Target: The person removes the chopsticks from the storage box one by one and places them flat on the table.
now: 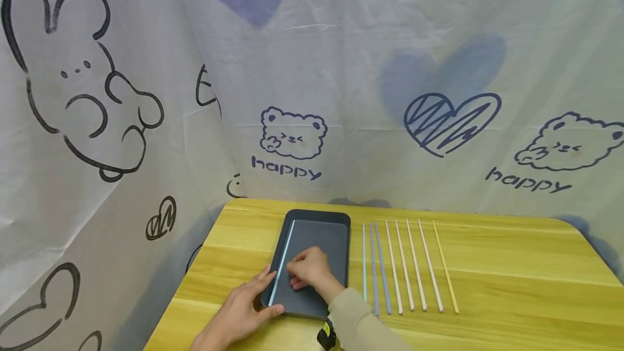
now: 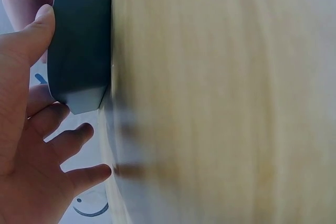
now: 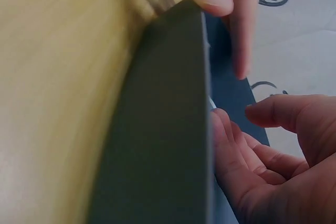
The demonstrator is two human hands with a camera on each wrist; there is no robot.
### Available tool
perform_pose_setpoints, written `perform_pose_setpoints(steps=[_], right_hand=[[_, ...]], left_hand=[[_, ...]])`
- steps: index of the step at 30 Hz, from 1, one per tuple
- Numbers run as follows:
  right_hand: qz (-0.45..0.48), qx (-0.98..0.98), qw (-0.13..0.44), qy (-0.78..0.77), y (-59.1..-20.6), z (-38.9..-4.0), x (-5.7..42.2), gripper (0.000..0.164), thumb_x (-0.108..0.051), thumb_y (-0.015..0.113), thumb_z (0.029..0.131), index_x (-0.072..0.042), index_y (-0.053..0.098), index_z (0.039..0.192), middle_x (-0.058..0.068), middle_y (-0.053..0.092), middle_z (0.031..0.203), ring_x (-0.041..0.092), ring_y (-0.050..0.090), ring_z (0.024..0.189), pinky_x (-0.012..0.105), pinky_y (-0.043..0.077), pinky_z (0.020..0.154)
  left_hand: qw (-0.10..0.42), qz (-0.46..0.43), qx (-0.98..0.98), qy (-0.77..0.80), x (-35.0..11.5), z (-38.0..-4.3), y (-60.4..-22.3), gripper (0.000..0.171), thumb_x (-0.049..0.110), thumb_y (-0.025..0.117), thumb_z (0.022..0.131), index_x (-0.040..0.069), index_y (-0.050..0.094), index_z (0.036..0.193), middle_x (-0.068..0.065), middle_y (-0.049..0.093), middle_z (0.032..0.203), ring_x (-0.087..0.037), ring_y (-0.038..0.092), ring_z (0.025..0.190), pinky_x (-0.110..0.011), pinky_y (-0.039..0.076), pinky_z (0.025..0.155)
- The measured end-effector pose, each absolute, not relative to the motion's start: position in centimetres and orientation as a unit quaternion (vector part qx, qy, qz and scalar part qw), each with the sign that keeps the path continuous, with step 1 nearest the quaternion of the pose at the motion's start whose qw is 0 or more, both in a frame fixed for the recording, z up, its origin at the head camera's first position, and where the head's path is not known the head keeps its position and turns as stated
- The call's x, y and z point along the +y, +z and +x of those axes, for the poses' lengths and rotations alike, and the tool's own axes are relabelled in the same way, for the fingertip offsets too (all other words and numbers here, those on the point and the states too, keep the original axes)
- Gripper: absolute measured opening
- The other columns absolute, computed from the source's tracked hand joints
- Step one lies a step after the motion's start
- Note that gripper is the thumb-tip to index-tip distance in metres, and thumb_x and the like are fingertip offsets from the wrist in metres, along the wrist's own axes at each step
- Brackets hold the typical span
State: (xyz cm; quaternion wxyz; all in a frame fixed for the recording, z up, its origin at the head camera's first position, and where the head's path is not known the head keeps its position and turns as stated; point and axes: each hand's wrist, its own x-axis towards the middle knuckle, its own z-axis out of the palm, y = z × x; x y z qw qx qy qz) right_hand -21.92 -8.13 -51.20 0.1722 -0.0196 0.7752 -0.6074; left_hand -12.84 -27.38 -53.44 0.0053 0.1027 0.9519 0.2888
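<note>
A dark grey rectangular tray [image 1: 319, 240] lies on the wooden table. Inside, along its left wall, a thin light blue stick [image 1: 285, 251] runs lengthwise. My left hand [image 1: 241, 307] holds the tray's near left corner, its thumb at the near rim and forefinger at the left side; its other fingers are spread in the left wrist view. Over the tray's floor is my right hand [image 1: 312, 270], just right of the stick. Its fingers are bent, and the right wrist view shows the thumb apart from them with nothing pinched between.
Right of the tray, thin sticks lie side by side: one light blue stick [image 1: 364, 261], two blue sticks [image 1: 374, 270], several whitish sticks [image 1: 403, 264] and one yellow stick [image 1: 446, 267]. A printed curtain [image 1: 361, 167] hangs behind the table [image 1: 526, 275].
</note>
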Motion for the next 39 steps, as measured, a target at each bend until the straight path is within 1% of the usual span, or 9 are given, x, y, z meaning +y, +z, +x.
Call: perform_pose_setpoints(steps=[3,8,11,15,18,24,29,34,39], right_hand=[[-0.018,0.776,0.173,-0.607,-51.4,-21.9,-8.4,0.013,-0.001,0.071,0.085,0.008,0.075,0.094,0.019,0.075,0.072,0.022,0.074,0.056,0.035,0.064,0.053],[-0.015,0.777,0.166,-0.608,-51.8,-22.1,-8.7,0.014,0.001,0.072,0.086,0.01,0.074,0.095,0.02,0.075,0.07,0.024,0.075,0.055,0.035,0.064,0.052],[-0.012,0.776,0.163,-0.61,-52.1,-22.2,-8.9,0.012,0.002,0.072,0.086,0.01,0.074,0.093,0.02,0.074,0.068,0.022,0.073,0.053,0.035,0.063,0.051],[-0.019,0.779,0.159,-0.607,-52.4,-22.3,-9.2,0.009,0.002,0.073,0.085,0.009,0.074,0.09,0.017,0.073,0.066,0.019,0.071,0.049,0.033,0.062,0.049],[-0.024,0.784,0.153,-0.601,-52.7,-22.4,-9.5,0.009,0.001,0.074,0.084,0.008,0.074,0.089,0.014,0.071,0.063,0.017,0.07,0.046,0.032,0.061,0.047],[-0.034,0.797,0.133,-0.589,-53.0,-22.5,-9.9,0.005,0.002,0.075,0.083,0.006,0.073,0.082,0.013,0.069,0.056,0.016,0.067,0.041,0.032,0.059,0.043],[-0.045,0.807,0.123,-0.576,-53.2,-22.5,-10.1,0.011,0.0,0.079,0.083,0.002,0.072,0.075,0.011,0.068,0.053,0.016,0.066,0.04,0.032,0.058,0.042],[-0.058,0.814,0.106,-0.569,-53.2,-22.3,-10.4,0.017,0.0,0.081,0.081,-0.002,0.071,0.067,0.008,0.065,0.049,0.014,0.063,0.037,0.031,0.057,0.04],[-0.069,0.828,0.077,-0.552,-53.4,-22.1,-10.8,0.024,-0.001,0.083,0.08,-0.005,0.069,0.061,0.005,0.062,0.044,0.012,0.06,0.034,0.029,0.054,0.037]], left_hand=[[0.004,0.106,0.951,0.29,-27.4,-12.9,-53.5,0.082,0.06,0.073,0.093,0.01,0.054,0.156,-0.012,0.043,0.167,-0.038,0.051,0.147,-0.067,0.044,0.115],[-0.004,0.108,0.952,0.286,-27.4,-12.9,-53.6,0.081,0.06,0.073,0.094,0.01,0.054,0.155,-0.011,0.043,0.167,-0.037,0.051,0.147,-0.066,0.044,0.114],[-0.006,0.108,0.953,0.284,-27.4,-12.9,-53.5,0.081,0.06,0.072,0.094,0.01,0.054,0.155,-0.01,0.043,0.167,-0.037,0.052,0.147,-0.065,0.045,0.114],[-0.003,0.102,0.953,0.285,-27.3,-12.9,-53.4,0.081,0.061,0.072,0.094,0.011,0.054,0.155,-0.01,0.043,0.167,-0.037,0.053,0.146,-0.064,0.046,0.114],[0.001,0.098,0.953,0.287,-27.3,-12.9,-53.2,0.082,0.061,0.072,0.093,0.011,0.054,0.155,-0.009,0.043,0.167,-0.038,0.053,0.145,-0.064,0.046,0.114],[0.008,0.097,0.952,0.291,-27.2,-12.9,-53.1,0.082,0.062,0.072,0.094,0.011,0.053,0.156,-0.009,0.042,0.167,-0.039,0.052,0.145,-0.064,0.045,0.114],[0.002,0.099,0.952,0.288,-27.2,-12.9,-53.2,0.082,0.062,0.071,0.094,0.011,0.054,0.156,-0.008,0.043,0.167,-0.038,0.053,0.145,-0.063,0.046,0.114],[0.004,0.104,0.952,0.288,-27.3,-13.0,-53.3,0.081,0.061,0.071,0.094,0.011,0.053,0.156,-0.009,0.043,0.167,-0.038,0.052,0.146,-0.063,0.046,0.114],[0.017,0.108,0.949,0.295,-27.5,-13.2,-53.3,0.079,0.059,0.07,0.097,0.012,0.051,0.157,-0.011,0.042,0.168,-0.041,0.052,0.146,-0.069,0.044,0.113]])
